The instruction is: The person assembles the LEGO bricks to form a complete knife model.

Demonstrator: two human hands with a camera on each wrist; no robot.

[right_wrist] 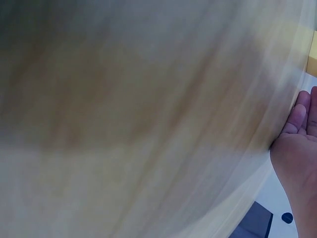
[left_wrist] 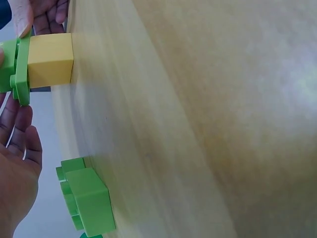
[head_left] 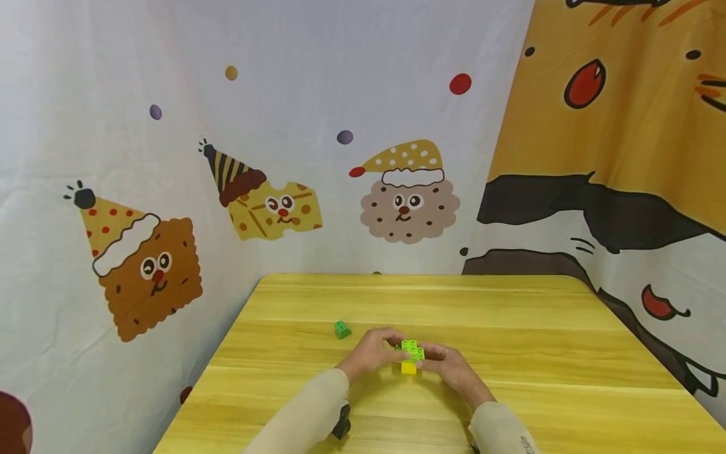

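Note:
On the table a small stack of toy building bricks stands upright: a yellow brick (head_left: 408, 367) below, a flat lime green piece (left_wrist: 22, 69) on it, and a lime green brick (head_left: 409, 345) on top. My left hand (head_left: 374, 353) holds the green pieces from the left, fingers behind and thumb in front. From the other side my right hand (head_left: 454, 369) grips the green part, its thumb at the flat piece's edge in the left wrist view. The right wrist view catches only the yellow brick's edge (right_wrist: 312, 57) and part of my right hand (right_wrist: 299, 144).
A darker green sloped brick (head_left: 342, 330) lies on the wooden table (head_left: 510, 315), left of and beyond the hands. In the left wrist view a loose lime green brick (left_wrist: 89, 198) lies beside my left hand. A printed cloth (head_left: 283, 126) hangs behind the table.

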